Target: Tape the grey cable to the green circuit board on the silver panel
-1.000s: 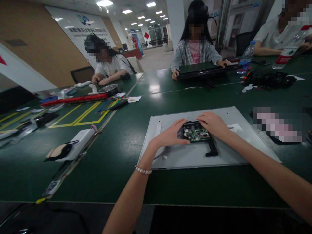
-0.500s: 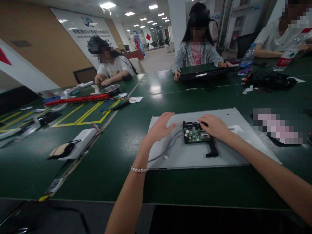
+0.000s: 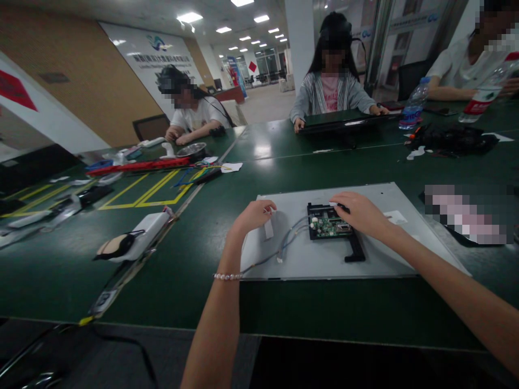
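A flat grey metal panel [image 3: 377, 267] lies on the green table. Near its middle sits a green circuit board [image 3: 329, 227] in a black plastic bracket [image 3: 356, 249]. My right hand [image 3: 359, 209] rests over the board's upper right corner, fingers closed round a small dark piece, mostly hidden. A bit of white shows at those fingertips. Off the board's left side, above the panel's left edge, my left hand [image 3: 253, 215] has its fingertips pinched together. A white strip [image 3: 268, 229] shows just below them; I cannot tell whether they hold it. Grey cables [image 3: 290, 235] run left from the board.
A white device with a strap [image 3: 140, 235] lies to the left. Farther back are a red rail [image 3: 138, 166] and a metal bowl [image 3: 195, 152]. A person opposite holds a black panel [image 3: 348, 126]. Water bottles [image 3: 413, 105] and a dark bundle [image 3: 454, 139] are at right.
My left hand has drawn back slightly left and its spread fingers have curled into a pinch. The white strip shows below it. My right hand stays at the board.
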The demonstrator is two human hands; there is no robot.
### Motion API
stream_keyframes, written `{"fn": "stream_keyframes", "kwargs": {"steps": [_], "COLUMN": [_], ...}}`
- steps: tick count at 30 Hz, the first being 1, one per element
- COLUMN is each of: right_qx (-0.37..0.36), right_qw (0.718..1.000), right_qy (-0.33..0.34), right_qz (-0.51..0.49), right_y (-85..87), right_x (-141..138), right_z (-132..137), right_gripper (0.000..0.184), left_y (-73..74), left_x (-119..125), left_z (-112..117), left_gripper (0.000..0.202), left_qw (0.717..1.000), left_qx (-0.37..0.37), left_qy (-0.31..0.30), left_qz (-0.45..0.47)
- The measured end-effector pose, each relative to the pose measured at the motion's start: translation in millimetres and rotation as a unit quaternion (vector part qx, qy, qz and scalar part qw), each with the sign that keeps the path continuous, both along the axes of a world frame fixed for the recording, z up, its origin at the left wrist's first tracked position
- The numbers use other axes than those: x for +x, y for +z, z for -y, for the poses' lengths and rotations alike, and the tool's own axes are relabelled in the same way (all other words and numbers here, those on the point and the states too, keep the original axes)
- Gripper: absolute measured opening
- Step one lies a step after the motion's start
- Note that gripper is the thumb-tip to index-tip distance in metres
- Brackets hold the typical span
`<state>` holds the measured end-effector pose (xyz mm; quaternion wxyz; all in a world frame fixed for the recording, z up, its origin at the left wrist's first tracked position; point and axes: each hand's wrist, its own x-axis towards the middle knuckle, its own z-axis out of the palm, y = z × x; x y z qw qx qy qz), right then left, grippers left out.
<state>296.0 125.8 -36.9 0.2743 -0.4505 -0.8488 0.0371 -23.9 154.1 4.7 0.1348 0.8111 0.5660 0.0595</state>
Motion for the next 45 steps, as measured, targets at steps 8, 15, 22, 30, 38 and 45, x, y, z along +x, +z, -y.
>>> {"fn": "stream_keyframes", "kwargs": {"steps": [8, 15, 22, 30, 38, 45], "right_qx": [-0.003, -0.022, -0.038, -0.023, -0.002, 0.021], "right_qw": [0.999, 0.998, 0.998, 1.000, 0.998, 0.977], "right_qy": [-0.009, 0.000, -0.001, -0.016, 0.066, 0.199], "right_qz": [0.032, 0.063, 0.043, -0.001, -0.010, 0.071], "right_y": [-4.2, -8.7, -11.5, -2.9, 17.9, 17.0], "right_x": [1.2, -3.5, -1.1, -1.7, -38.5, -68.2], "right_z": [-7.2, -19.8, -20.7, -10.9, 33.6, 70.6], "right_gripper": [0.030, 0.026, 0.025, 0.031, 0.037, 0.041], "left_y": [1.9, 4.8, 7.6, 30.9, 30.0, 16.2], "left_x": [-0.5, 1.4, -0.8, -2.1, 27.6, 33.7], "left_z": [1.2, 4.5, 4.5, 14.8, 25.1, 24.3], "left_gripper": [0.032, 0.034, 0.034, 0.031, 0.015, 0.010], "left_qw": [1.000, 1.000, 0.999, 0.948, 0.930, 0.931], "left_qx": [0.001, -0.004, -0.028, -0.123, -0.217, -0.238], "left_qy": [0.004, 0.010, 0.035, 0.029, 0.047, 0.062], "left_qz": [-0.004, -0.008, 0.009, 0.291, 0.293, 0.269]}}
